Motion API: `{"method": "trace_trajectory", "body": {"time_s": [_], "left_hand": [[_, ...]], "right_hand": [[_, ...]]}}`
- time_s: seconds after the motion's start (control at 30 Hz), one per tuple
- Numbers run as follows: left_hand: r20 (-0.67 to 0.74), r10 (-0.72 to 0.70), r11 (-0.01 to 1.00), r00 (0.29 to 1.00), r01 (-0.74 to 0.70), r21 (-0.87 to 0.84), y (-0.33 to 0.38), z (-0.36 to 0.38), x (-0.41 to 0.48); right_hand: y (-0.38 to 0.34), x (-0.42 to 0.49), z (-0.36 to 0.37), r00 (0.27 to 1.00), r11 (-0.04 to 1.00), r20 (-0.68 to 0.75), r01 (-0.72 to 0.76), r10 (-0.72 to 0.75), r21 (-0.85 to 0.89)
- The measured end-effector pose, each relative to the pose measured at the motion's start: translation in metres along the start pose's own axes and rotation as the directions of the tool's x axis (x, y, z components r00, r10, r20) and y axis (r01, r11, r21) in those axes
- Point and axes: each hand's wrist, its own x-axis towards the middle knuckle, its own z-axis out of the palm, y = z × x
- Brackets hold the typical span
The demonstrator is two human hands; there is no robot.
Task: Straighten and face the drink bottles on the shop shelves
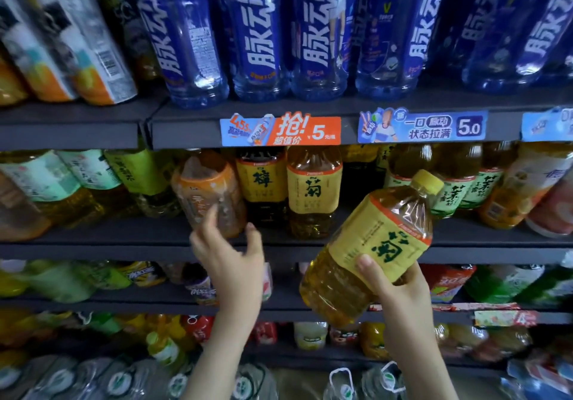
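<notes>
My right hand (400,294) grips a large yellow-labelled tea bottle (369,247) with a yellow cap, held off the shelf and tilted to the right, its label facing me. My left hand (229,257) reaches up with fingers spread and relaxed, fingertips at the base of an orange-labelled bottle (206,192) on the middle shelf (124,246); whether they touch it I cannot tell. Two yellow-labelled tea bottles (313,189) stand upright on that shelf just right of it, with a dark gap to their right.
Blue drink bottles (257,37) fill the upper shelf above price tags (280,131). Green-labelled tea bottles (452,195) stand to the right, and pale green ones (62,176) to the left. Lower shelves hold mixed small bottles, with water jugs (341,384) at the bottom.
</notes>
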Motion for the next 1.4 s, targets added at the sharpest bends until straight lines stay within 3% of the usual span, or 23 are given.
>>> {"method": "trace_trajectory", "body": {"time_s": [0.07,0.2,0.33,0.6,0.77,0.83,0.9,0.93,0.97,1.03,1.07,1.1,1.13,1.2,1.3,1.4], "left_hand": [[-0.087,-0.099,0.985,0.991,0.11,0.13,-0.009,-0.009,0.02],[0.012,-0.122,0.957,0.992,0.115,0.265,-0.034,-0.01,0.059],[0.133,-0.134,0.987,0.982,0.119,0.112,-0.046,-0.005,0.08],[0.09,-0.107,0.993,0.99,0.102,0.056,-0.054,-0.006,0.088],[0.074,-0.127,0.987,0.989,0.118,0.112,-0.05,-0.012,0.092],[0.044,-0.028,0.992,0.999,0.022,0.126,-0.038,-0.016,0.078],[0.142,0.101,0.995,0.985,-0.101,-0.007,-0.024,-0.024,0.051],[0.292,0.117,0.988,0.949,-0.082,-0.132,-0.018,-0.03,0.04],[0.497,0.103,0.97,0.861,0.024,-0.241,-0.01,-0.038,0.034],[0.869,0.067,0.909,0.491,0.329,-0.256,-0.004,-0.05,0.03],[0.948,0.06,0.907,0.312,0.38,-0.182,-0.003,-0.053,0.033],[0.977,0.048,0.925,0.206,0.361,-0.122,-0.003,-0.053,0.035],[0.985,0.036,0.946,0.167,0.311,-0.087,-0.004,-0.053,0.035],[0.979,-0.013,0.979,0.201,0.201,-0.029,-0.003,-0.052,0.028],[0.907,-0.04,0.998,0.419,0.051,0.021,-0.009,-0.05,0.011],[0.841,-0.107,0.99,0.531,-0.021,0.139,-0.02,-0.045,0.0]], "right_hand": [[-0.001,-0.007,0.009,1.0,1.0,0.011,-0.02,0.02,-0.017],[-0.001,-0.022,0.036,0.999,0.997,0.029,-0.035,0.037,-0.07],[0.001,-0.032,0.064,0.999,0.995,0.028,-0.037,0.039,-0.089],[0.009,-0.046,0.102,0.999,0.99,-0.038,-0.015,0.01,-0.137],[0.021,-0.044,0.107,0.999,0.986,-0.042,0.006,-0.013,-0.166],[0.024,-0.043,0.106,0.999,0.984,-0.038,0.022,-0.029,-0.178],[0.025,-0.042,0.101,0.999,0.984,-0.029,0.036,-0.042,-0.176],[0.024,-0.042,0.098,0.999,0.984,-0.014,0.039,-0.042,-0.175],[0.022,-0.041,0.093,0.999,0.984,0.008,0.04,-0.039,-0.172],[0.018,-0.04,0.082,0.998,0.988,0.064,0.032,-0.023,-0.151],[0.017,-0.04,0.077,0.996,0.99,0.086,0.027,-0.015,-0.14],[0.016,-0.041,0.073,0.995,0.991,0.1,0.02,-0.007,-0.129],[0.017,-0.042,0.069,0.994,0.993,0.107,0.004,0.008,-0.114],[0.023,-0.045,0.063,0.992,0.996,0.114,-0.037,0.046,-0.076],[0.021,-0.048,0.064,0.993,0.996,0.1,-0.06,0.067,-0.069],[0.019,-0.042,0.078,0.999,0.963,0.002,-0.048,0.051,-0.264]]}}
